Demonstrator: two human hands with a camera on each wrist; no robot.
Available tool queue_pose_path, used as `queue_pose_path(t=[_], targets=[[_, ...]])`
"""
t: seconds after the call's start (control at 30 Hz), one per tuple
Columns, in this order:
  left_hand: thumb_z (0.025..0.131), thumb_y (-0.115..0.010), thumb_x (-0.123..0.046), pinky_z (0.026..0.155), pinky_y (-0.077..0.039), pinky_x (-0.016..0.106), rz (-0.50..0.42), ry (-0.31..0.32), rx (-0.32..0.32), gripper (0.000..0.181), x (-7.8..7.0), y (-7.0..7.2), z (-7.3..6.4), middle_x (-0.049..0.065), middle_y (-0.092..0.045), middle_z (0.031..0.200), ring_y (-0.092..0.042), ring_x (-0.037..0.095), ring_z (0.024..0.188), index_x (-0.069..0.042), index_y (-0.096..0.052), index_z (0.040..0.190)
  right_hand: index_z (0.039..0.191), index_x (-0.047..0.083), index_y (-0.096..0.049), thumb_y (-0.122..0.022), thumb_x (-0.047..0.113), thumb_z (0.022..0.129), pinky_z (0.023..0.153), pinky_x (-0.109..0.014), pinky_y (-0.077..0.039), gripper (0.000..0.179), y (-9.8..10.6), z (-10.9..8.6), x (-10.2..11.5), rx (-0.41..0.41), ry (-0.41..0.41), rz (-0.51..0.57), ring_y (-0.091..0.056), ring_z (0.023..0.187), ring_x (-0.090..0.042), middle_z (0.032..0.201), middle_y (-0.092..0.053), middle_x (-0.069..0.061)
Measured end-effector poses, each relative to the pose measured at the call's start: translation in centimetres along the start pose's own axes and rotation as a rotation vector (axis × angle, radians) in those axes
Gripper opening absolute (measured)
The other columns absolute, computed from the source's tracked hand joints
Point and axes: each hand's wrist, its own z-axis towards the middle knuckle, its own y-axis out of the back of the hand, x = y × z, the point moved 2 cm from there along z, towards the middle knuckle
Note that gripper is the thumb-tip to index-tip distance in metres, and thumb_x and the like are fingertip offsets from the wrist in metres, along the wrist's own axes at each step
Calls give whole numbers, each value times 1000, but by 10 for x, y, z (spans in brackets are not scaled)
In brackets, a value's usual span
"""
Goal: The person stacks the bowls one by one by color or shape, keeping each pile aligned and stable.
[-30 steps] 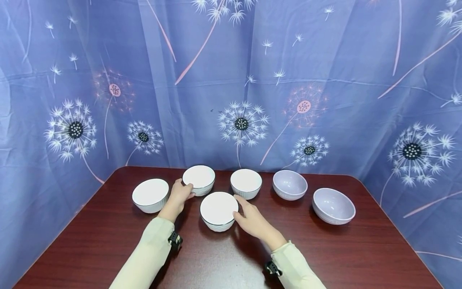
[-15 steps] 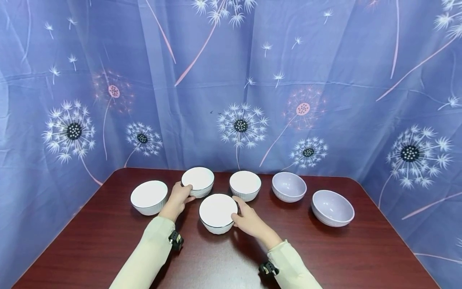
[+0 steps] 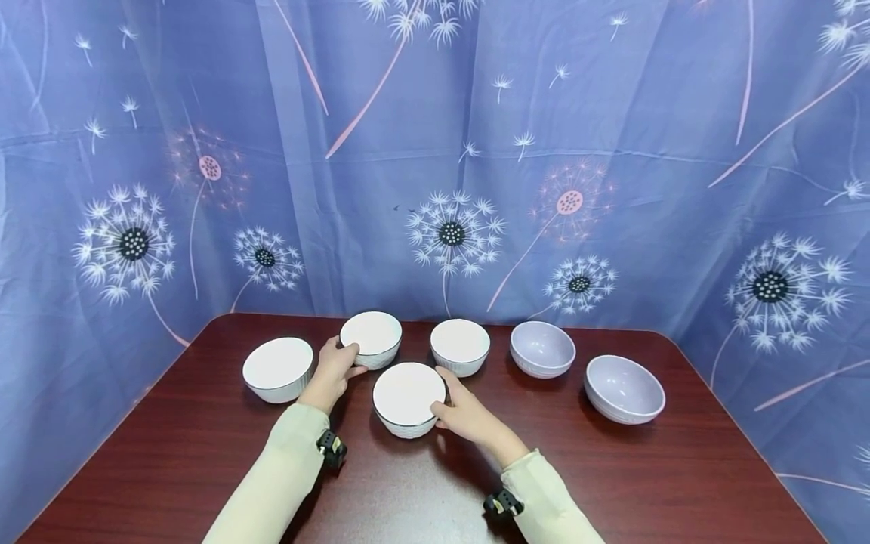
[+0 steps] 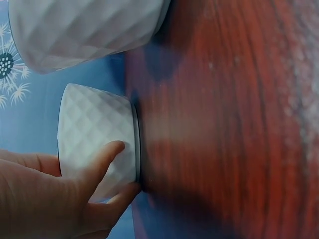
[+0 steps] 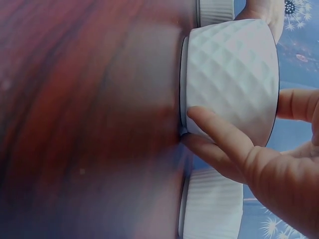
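My left hand (image 3: 330, 375) grips the near left side of a white bowl (image 3: 375, 336) at the back of the table. In the left wrist view, the thumb lies along that bowl's diamond-textured wall (image 4: 94, 129), and another finger reaches its base. Closer to me, a second white bowl (image 3: 409, 397) with a dark rim line is held at its right side by my right hand (image 3: 472, 414). The right wrist view shows the same diamond texture on this bowl (image 5: 234, 74), with fingers at both its base and rim. Both bowls are upright, side by side with a narrow gap.
A ribbed white bowl (image 3: 279, 370) stands at the left, and another white bowl (image 3: 460, 347) behind my right hand. Two pale lilac bowls (image 3: 542, 350) (image 3: 624, 389) stand at the right. A blue dandelion-print curtain (image 3: 381, 227) hangs behind the dark red wooden table (image 3: 612, 476).
Both hands keep their hold and the bowls stay in place. My right wrist has shifted slightly left; the head view has moved a little.
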Motion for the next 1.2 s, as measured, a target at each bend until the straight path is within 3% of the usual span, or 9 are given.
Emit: queue_pose_path(t=[0.3,0.47,0.63,0.93,1.07,1.2], targets=[[92,-42,0,76,-58,31,-38,5,-18,64,0,2,-5,35,-36,135,-62,19,80,6,-16,150,146,-10,-20,-51,0,86,67,-28,-55,69,0,0,-4,0,-5,-2,-58,78,-20,117,-52,-26],[88,-42,2,68,-59,27,-57,17,-44,64,0,2,-6,31,-40,131,-62,15,69,5,-21,149,146,-11,-20,-52,-1,85,67,-30,-55,70,-1,0,-5,-4,-7,16,-58,74,-19,116,-53,-26],[85,-40,5,65,-59,26,-71,18,-52,68,-1,2,-6,32,-39,132,-62,13,64,4,-21,150,145,-13,-17,-53,0,86,68,-35,-57,71,0,-1,-5,2,3,34,-59,79,-22,128,-44,-32],[85,-40,5,66,-59,26,-63,20,-39,70,-3,6,-7,34,-38,135,-61,11,63,2,-18,151,145,-14,-16,-53,1,88,76,-41,-58,70,1,0,-7,17,-5,46,-60,94,-26,137,-36,-36],[86,-40,4,67,-59,26,-71,6,-33,69,-6,7,-9,31,-39,134,-60,10,63,2,-19,151,145,-14,-16,-54,1,88,76,-41,-58,71,0,1,-10,10,4,41,-62,91,-28,137,-36,-36],[87,-41,4,66,-59,26,-69,-10,-32,67,-10,6,-11,28,-43,130,-60,9,63,1,-22,151,145,-13,-17,-56,2,88,72,-34,-56,71,0,-1,-8,3,23,24,-62,84,-25,131,-42,-33]])
